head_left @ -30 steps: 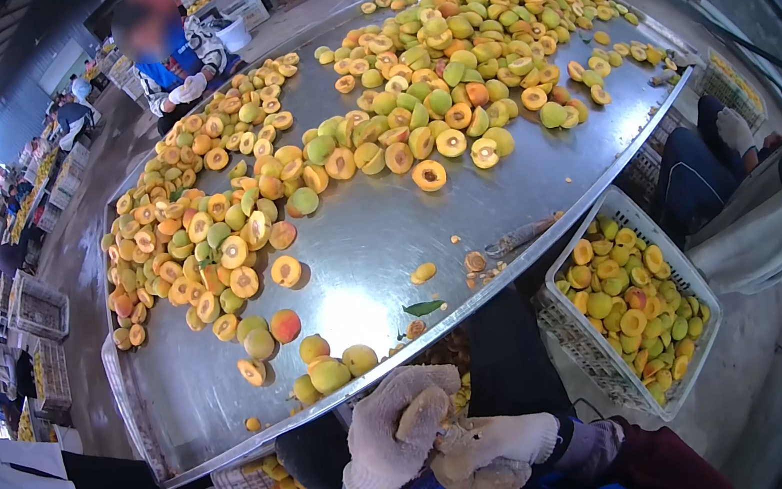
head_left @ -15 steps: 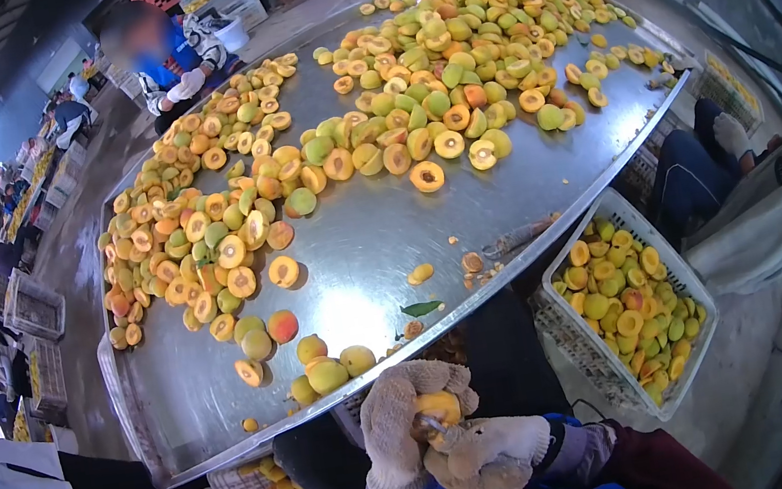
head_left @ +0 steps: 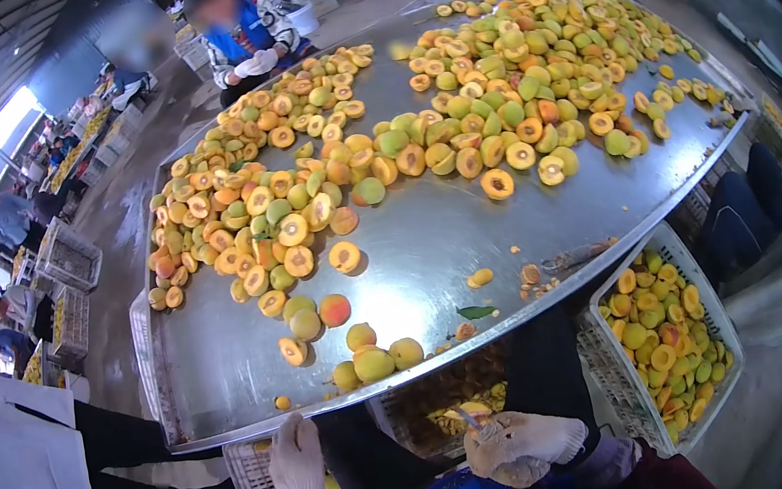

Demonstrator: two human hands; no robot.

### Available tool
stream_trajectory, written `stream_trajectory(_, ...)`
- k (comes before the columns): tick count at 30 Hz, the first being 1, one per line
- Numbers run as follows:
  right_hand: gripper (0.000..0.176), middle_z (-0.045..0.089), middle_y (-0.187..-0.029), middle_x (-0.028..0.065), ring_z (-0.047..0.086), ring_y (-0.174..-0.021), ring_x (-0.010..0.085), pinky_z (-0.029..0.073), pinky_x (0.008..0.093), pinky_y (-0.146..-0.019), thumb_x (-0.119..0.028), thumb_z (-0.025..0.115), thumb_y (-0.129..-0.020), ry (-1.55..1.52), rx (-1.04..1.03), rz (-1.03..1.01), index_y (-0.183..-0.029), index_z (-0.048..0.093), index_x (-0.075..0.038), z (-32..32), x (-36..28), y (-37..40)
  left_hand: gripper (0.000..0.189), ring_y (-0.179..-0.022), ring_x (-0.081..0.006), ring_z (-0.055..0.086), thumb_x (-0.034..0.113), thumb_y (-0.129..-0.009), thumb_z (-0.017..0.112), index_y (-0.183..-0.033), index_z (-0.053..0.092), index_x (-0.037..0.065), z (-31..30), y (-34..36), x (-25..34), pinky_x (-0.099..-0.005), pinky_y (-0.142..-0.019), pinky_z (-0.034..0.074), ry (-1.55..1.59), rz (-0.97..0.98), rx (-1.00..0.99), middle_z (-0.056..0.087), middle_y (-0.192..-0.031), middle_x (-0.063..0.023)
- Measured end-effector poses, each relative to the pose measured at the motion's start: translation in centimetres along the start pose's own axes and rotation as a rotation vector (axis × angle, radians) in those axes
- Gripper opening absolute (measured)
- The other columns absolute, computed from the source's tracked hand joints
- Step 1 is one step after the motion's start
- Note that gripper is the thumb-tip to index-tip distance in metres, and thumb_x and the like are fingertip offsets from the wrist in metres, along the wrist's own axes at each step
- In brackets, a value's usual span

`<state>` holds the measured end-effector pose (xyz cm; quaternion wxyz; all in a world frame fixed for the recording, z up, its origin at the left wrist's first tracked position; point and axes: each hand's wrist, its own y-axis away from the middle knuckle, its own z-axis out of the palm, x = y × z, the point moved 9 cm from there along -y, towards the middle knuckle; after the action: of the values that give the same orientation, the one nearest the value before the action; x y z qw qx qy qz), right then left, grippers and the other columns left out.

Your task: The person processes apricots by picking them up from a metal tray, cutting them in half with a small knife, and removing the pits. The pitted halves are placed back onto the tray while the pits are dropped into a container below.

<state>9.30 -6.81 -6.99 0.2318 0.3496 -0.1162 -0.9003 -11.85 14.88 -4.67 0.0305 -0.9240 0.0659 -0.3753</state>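
My left hand (head_left: 297, 464), in a pale knitted glove, is over the crate (head_left: 257, 487) at the lower left. Its fingers are bent together, and whatever they hold, if anything, is hidden. My right hand (head_left: 524, 444), in a stained glove, is closed around a small tool (head_left: 470, 420) whose metal tip points up and left. Yellow fruit pieces (head_left: 481, 405) show beyond that tip, in or above a dark crate under the table. Halved and whole apricots (head_left: 293, 229) lie in heaps across the metal table (head_left: 421, 240). A few whole ones (head_left: 373, 361) sit near its front edge.
A crate (head_left: 717, 297) full of apricot halves stands at the right, beside a seated person's legs (head_left: 742, 222). Across the table a person (head_left: 249, 38) in a blue vest handles fruit. A person in a pale apron (head_left: 28, 451) stands at the left. A leaf (head_left: 475, 313) lies near the table edge.
My hands have separated: the left moved left and down to the crate, the right moved slightly right. The fruit they held together has left them. The view has shifted, moving the table rightward.
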Motion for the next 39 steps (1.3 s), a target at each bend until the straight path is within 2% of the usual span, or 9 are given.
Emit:
stream_trajectory(2, 0.019, 0.060, -0.069, -0.0002, 0.054, -0.052, 0.0060, 0.041, 0.0194, -0.044, -0.025, 0.067, -0.090, 0.050, 0.022, 0.074, -0.100, 0.064, -0.008, 0.3, 0.0, -0.6, 0.016, -0.095, -0.0343, 0.063, 0.023, -0.086, 0.066, -0.090, 0.067, 0.007, 0.1, 1.1, 4.5, -0.0427, -0.084, 0.051, -0.715, 0.621, 0.206, 0.066, -0.102, -0.0122)
stream_trajectory(5, 0.022, 0.060, -0.069, 0.0004, 0.054, -0.052, 0.0055, 0.039, 0.0188, -0.044, -0.030, 0.065, -0.091, 0.200, 0.081, 0.071, -0.102, 0.062, -0.011, 0.2, 0.5, -1.6, 0.026, -0.107, -0.0324, 0.059, 0.020, -0.080, 0.074, -0.101, 0.067, 0.007, 4.8, -1.6, 6.7, -0.0409, -0.092, 0.048, -0.051, 0.476, -0.060, 0.066, -0.110, -0.0133)
stream_trajectory(10, 0.022, 0.060, -0.075, 0.0015, 0.053, -0.059, 0.0076, 0.042, 0.0234, -0.054, -0.024, 0.068, -0.090, 0.111, 0.081, 0.104, -0.098, 0.059, -0.006, -0.9, 1.3, -2.5, 0.047, -0.114, -0.0354, 0.053, 0.043, -0.080, 0.063, -0.116, 0.060, 0.012, 16.4, -6.4, 7.1, -0.0458, -0.092, 0.048, -0.446, 0.125, -0.568, 0.057, -0.120, -0.0164)
stream_trajectory(17, 0.013, 0.060, -0.071, 0.0007, 0.054, -0.057, 0.0086, 0.040, 0.0250, -0.048, -0.020, 0.059, -0.093, 0.379, 0.238, -0.051, -0.091, 0.064, -0.009, 1.3, -2.9, -0.8, 0.043, -0.106, -0.0263, 0.059, 0.032, -0.075, 0.068, -0.113, 0.062, 0.013, 18.8, -9.5, 6.9, -0.0406, -0.087, 0.051, -0.305, 0.229, -0.520, 0.057, -0.118, -0.0154)
stream_trajectory(19, 0.015, 0.058, -0.065, -0.0008, 0.052, -0.052, 0.0076, 0.037, 0.0225, -0.046, -0.022, 0.060, -0.094, 0.359, 0.292, 0.022, -0.093, 0.063, -0.008, 1.3, -3.0, -0.6, 0.047, -0.111, -0.0269, 0.057, 0.033, -0.085, 0.061, -0.129, 0.057, 0.016, 17.8, -9.6, 5.1, -0.0367, -0.091, 0.048, 0.286, -0.183, -0.603, 0.058, -0.120, -0.0118)
stream_trajectory(23, 0.012, 0.058, -0.064, -0.0018, 0.050, -0.048, 0.0069, 0.036, 0.0213, -0.043, -0.020, 0.062, -0.093, 0.285, 0.330, -0.059, -0.096, 0.059, -0.009, 0.0, -2.3, -1.4, 0.049, -0.109, -0.0133, 0.055, 0.024, -0.094, 0.057, -0.137, 0.046, 0.002, 13.8, -5.7, 9.7, -0.0258, -0.091, 0.046, 1.221, -0.261, -0.740, 0.055, -0.128, -0.0081)
stream_trajectory(30, 0.012, 0.061, -0.068, 0.0019, 0.057, -0.056, 0.0101, 0.042, 0.0246, -0.050, -0.020, 0.061, -0.093, 0.860, 0.449, -0.288, -0.096, 0.060, -0.009, 1.7, -6.2, -0.7, 0.041, -0.102, -0.0179, 0.062, 0.022, -0.095, 0.061, -0.128, 0.053, 0.000, 10.0, 6.0, 18.6, -0.0298, -0.091, 0.048, 0.116, 0.766, -0.770, 0.063, -0.114, -0.0024)
stream_trajectory(33, 0.013, 0.059, -0.064, 0.0012, 0.056, -0.056, 0.0101, 0.040, 0.0263, -0.051, -0.020, 0.063, -0.091, 1.123, 0.568, -0.414, -0.095, 0.060, -0.009, 4.4, -8.6, 0.7, 0.041, -0.103, -0.0208, 0.063, 0.024, -0.095, 0.061, -0.128, 0.053, 0.000, 11.1, 5.1, 15.9, -0.0311, -0.092, 0.049, 0.353, 0.372, -0.793, 0.063, -0.117, -0.0067)
stream_trajectory(39, 0.010, 0.059, -0.064, -0.0008, 0.050, -0.047, 0.0076, 0.036, 0.0227, -0.042, -0.017, 0.063, -0.092, 0.259, 0.404, -0.439, -0.096, 0.061, -0.009, 2.9, -6.2, -0.3, 0.044, -0.112, -0.0153, 0.055, 0.021, -0.091, 0.065, -0.129, 0.053, 0.002, 10.6, 7.0, 15.3, -0.0288, -0.097, 0.044, 1.508, -0.356, -0.837, 0.060, -0.120, -0.0074)
